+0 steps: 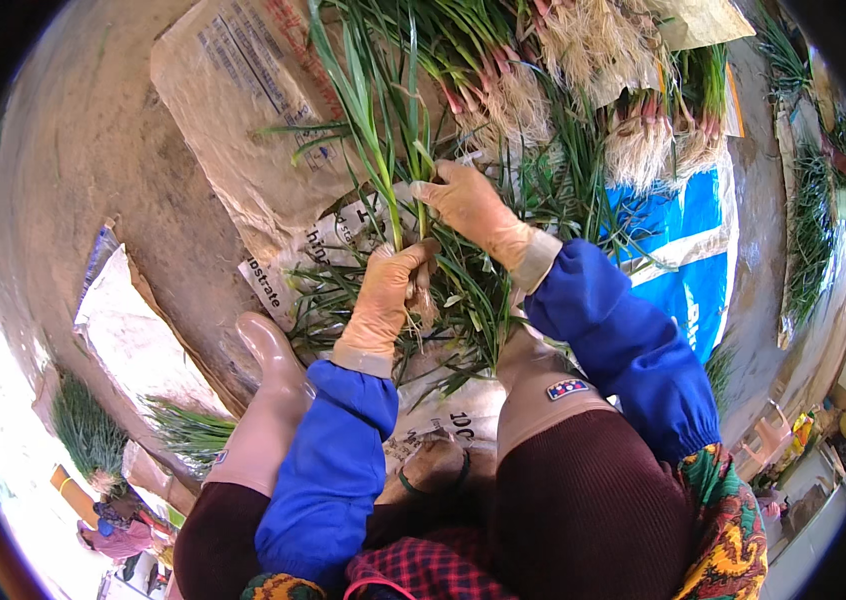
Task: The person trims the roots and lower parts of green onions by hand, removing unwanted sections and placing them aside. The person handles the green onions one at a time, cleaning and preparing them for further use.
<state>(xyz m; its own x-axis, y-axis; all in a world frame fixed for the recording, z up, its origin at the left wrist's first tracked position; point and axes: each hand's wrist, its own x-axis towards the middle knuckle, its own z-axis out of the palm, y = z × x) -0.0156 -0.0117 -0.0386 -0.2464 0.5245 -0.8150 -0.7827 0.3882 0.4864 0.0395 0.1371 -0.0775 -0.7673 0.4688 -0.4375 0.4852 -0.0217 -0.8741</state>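
Observation:
My left hand [385, 300], in a tan rubber glove, grips several green garlic or scallion stalks [387, 187] near their white bases. Roots [424, 306] hang below its fingers, and the long leaves point away from me. Just above it, my gloved right hand [471, 206] has thumb and forefinger pinched on a leaf [423, 154] of one stalk. Loose green leaves [460, 255] lie heaped under both hands, over a printed white sack [280, 281] between my boots.
Rooted stalks with pinkish bases [498, 90] lie ahead of me. More bundles [640, 142] rest on a blue and white sack [682, 247] at right. A brown paper sack [243, 112] covers the floor ahead. Behind my left boot [273, 352] are more greens [85, 420]; people sit farther back.

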